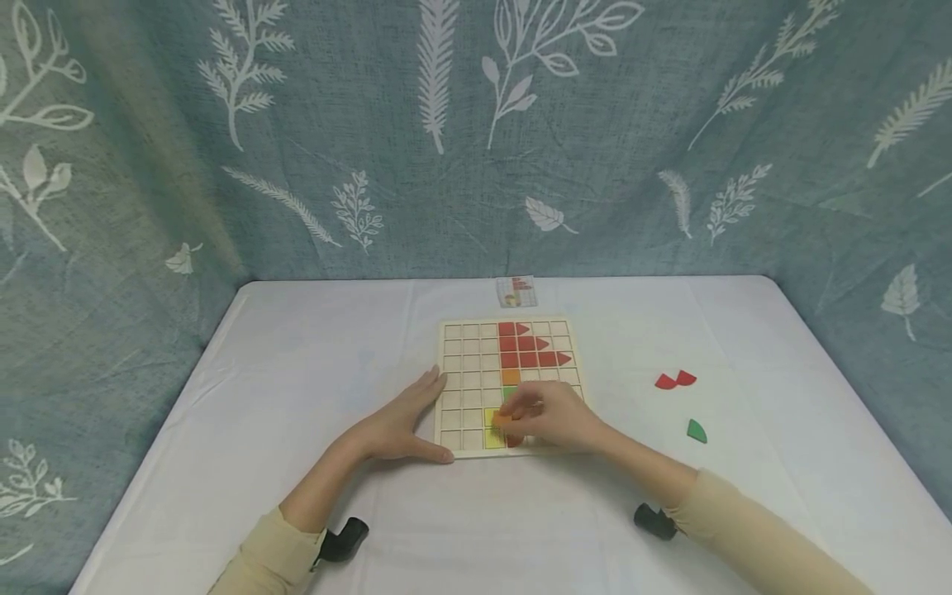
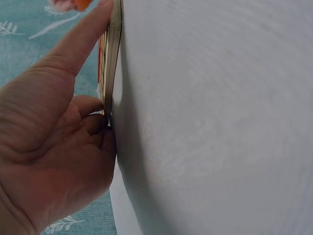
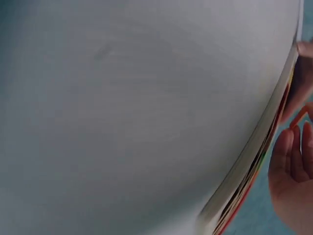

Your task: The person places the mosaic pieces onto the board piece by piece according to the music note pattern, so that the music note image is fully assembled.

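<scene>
A square wooden grid board point(image 1: 461, 395) lies flat on the table. My left hand point(image 1: 394, 426) rests along the board's left edge with fingers extended, the thumb near the front left corner. Over the board's lower part, my right hand point(image 1: 558, 413) pinches an orange piece point(image 1: 502, 420) between thumb and fingertips; the right wrist view shows the piece point(image 3: 298, 117) held clear of the surface. Red arrow-like rows point(image 1: 528, 359) fill upper cells. Below them sit an orange square point(image 1: 511, 377), a partly covered green piece point(image 1: 509, 392) and yellow squares point(image 1: 494, 440). The right hand hides some cells.
Two red quarter-round pieces point(image 1: 665, 382) and a green one point(image 1: 697, 431) lie on the white table point(image 1: 312, 347) to the right. Behind the board is a small printed pattern card point(image 1: 516, 292). Black devices point(image 1: 345, 540) sit at both wrists. A leaf-patterned curtain point(image 1: 461, 198) surrounds the table.
</scene>
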The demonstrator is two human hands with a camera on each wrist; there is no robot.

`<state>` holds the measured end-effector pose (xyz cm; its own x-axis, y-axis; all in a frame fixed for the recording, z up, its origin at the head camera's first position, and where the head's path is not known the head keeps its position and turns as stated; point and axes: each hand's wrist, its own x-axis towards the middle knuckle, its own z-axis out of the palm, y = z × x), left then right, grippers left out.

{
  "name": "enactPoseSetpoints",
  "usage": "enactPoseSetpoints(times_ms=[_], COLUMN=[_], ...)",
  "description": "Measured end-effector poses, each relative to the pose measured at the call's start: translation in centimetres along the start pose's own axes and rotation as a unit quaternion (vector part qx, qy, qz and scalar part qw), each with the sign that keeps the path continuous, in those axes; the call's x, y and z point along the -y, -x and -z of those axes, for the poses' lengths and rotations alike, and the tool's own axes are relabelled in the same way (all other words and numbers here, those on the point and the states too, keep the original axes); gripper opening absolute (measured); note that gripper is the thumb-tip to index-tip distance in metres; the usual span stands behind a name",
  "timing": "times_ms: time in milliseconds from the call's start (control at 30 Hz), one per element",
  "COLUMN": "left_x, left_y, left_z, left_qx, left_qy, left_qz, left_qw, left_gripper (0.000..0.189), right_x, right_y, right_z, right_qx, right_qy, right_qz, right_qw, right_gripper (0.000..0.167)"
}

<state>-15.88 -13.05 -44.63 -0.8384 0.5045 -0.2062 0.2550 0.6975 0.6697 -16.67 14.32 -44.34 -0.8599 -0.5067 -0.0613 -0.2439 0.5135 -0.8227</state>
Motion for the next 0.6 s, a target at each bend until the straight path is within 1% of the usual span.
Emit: enactPoseSetpoints(times_ms=[67, 133, 233, 367, 500, 600], left_x=[0.1, 0.1, 0.2, 0.2, 0.2, 0.2], left_y=[0.0, 0.0, 0.0, 0.0, 0.1, 0.1], left_z=[0.0, 0.0, 0.0, 0.0, 0.1, 0.1], left_qx=[0.002, 0.004, 0.006, 0.008, 0.006, 0.005], left_qy=[0.002, 0.001, 0.001, 0.004, 0.004, 0.003], left_qz=[-0.003, -0.006, -0.012, -0.017, -0.016, -0.011], left_qw=[1.0, 1.0, 0.9999, 0.9998, 0.9998, 0.9999], left_gripper=[0.117, 0.116, 0.116, 0.116, 0.116, 0.116], right_x=[0.4, 0.8, 1.1, 1.3, 1.5, 1.6], right_y=[-0.7, -1.4, -2.3, -3.2, -3.6, -3.3], right_z=[-0.7, -1.2, -1.9, -2.5, -2.6, -2.3], right_qx=[0.017, 0.022, 0.017, -0.003, 0.003, 0.013], right_qy=[0.014, 0.033, 0.072, 0.124, 0.132, 0.135], right_qz=[0.023, 0.045, 0.085, 0.138, 0.155, 0.138], right_qw=[0.9995, 0.9982, 0.9936, 0.9827, 0.9791, 0.981], right_gripper=[0.013, 0.013, 0.011, 0.007, 0.004, 0.004])
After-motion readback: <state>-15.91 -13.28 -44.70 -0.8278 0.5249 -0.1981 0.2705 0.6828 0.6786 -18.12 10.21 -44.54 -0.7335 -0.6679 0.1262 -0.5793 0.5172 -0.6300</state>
